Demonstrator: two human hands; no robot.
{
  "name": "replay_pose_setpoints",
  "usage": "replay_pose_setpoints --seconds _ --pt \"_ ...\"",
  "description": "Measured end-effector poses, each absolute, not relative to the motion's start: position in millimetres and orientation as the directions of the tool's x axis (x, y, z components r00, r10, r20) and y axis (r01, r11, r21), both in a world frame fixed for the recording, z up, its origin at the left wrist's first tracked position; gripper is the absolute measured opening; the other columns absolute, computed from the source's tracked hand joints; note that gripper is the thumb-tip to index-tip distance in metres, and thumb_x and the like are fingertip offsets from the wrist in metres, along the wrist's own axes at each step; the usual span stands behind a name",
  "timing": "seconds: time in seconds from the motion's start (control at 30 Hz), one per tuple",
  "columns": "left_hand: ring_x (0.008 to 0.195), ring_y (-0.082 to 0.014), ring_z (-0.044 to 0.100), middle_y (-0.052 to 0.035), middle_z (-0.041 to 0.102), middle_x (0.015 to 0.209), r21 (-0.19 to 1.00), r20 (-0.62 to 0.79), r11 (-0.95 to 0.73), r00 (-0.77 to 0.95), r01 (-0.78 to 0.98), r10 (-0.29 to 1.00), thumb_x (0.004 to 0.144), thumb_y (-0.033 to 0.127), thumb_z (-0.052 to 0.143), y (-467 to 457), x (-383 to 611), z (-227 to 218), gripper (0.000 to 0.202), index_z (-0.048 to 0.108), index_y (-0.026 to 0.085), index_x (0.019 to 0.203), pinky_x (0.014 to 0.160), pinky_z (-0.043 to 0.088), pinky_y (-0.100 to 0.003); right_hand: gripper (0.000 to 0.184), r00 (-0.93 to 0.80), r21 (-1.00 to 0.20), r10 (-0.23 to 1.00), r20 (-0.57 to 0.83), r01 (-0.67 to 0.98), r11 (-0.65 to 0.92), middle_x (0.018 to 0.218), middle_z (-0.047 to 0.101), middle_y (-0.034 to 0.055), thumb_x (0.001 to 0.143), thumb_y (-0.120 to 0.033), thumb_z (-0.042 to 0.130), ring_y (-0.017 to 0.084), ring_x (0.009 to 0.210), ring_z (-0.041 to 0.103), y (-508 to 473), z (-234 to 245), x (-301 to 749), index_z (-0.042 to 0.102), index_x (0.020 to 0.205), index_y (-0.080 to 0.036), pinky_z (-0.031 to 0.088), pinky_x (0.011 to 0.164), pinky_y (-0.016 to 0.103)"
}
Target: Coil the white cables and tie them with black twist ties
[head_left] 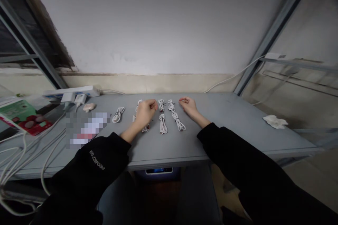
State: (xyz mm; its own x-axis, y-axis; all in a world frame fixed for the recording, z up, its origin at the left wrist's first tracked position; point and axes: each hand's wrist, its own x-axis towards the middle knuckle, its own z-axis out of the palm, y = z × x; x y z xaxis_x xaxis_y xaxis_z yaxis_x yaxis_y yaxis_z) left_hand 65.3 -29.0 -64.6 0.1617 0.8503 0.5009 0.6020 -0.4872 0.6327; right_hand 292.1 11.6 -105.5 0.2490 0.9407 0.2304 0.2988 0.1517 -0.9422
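Observation:
Several white cables, each coiled and bound with a black tie, lie in rough rows on the grey table. My left hand (pixel 145 113) hovers over some of them with its fingers curled together, and nothing shows in it. It partly hides a bundled cable (pixel 139 102) behind it and another (pixel 145 129) below. Just right of its fingertips is a bundled cable (pixel 161 104). My right hand (pixel 189 106) is held right of another bundled cable (pixel 171 105), apart from it, fingers loosely bent and empty. Nearer me lie two longer bundles (pixel 163 124) (pixel 179 122). One bundled cable (pixel 118 115) sits farther left.
At the back left, a power strip (pixel 89 90) holds white plugs. A green and red package (pixel 26 116), an earbud case (pixel 89 107) and loose cords occupy the left side. A crumpled tissue (pixel 275 121) lies at the right. Metal posts frame the grey table (pixel 232 126).

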Motion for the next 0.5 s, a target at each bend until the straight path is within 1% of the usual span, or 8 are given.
replay_pose_setpoints --seconds 0.1,0.27,0.5 --pt "0.055 -0.0135 0.040 0.0023 0.043 0.053 0.650 0.490 -0.462 0.131 0.603 0.862 0.070 0.009 0.048 -29.6 65.8 -64.1 0.016 0.055 0.021 0.060 0.058 0.028 -0.029 0.014 0.251 -0.944 0.941 0.228 0.292 0.151 0.053 0.047 -0.0063 0.067 -0.028 0.056 0.009 0.044 0.037 10.3 -104.2 291.2 0.054 0.077 -0.020 0.027 0.047 0.025" --pt "0.056 -0.0142 0.040 0.0020 0.042 0.052 0.641 0.480 -0.445 0.126 0.625 0.868 0.071 0.010 0.051 -32.3 66.7 -61.2 0.017 0.058 0.022 0.061 0.058 0.027 -0.029 0.011 0.255 -0.945 0.941 0.223 0.293 0.144 0.053 0.046 -0.0066 0.068 -0.026 0.056 0.009 0.043 0.036 10.0 -103.3 290.1 0.055 0.077 -0.019 0.027 0.046 0.025" --pt "0.057 -0.0138 0.042 0.0019 0.049 0.054 0.630 0.428 -0.357 0.076 0.690 0.901 0.073 0.016 0.054 -37.6 67.4 -55.4 0.014 0.066 0.022 0.067 0.057 0.025 -0.028 0.011 0.249 -0.947 0.941 0.230 0.280 0.157 0.051 0.046 -0.0070 0.067 -0.024 0.055 0.008 0.043 0.037 10.9 -104.7 289.7 0.055 0.076 -0.019 0.027 0.046 0.024"
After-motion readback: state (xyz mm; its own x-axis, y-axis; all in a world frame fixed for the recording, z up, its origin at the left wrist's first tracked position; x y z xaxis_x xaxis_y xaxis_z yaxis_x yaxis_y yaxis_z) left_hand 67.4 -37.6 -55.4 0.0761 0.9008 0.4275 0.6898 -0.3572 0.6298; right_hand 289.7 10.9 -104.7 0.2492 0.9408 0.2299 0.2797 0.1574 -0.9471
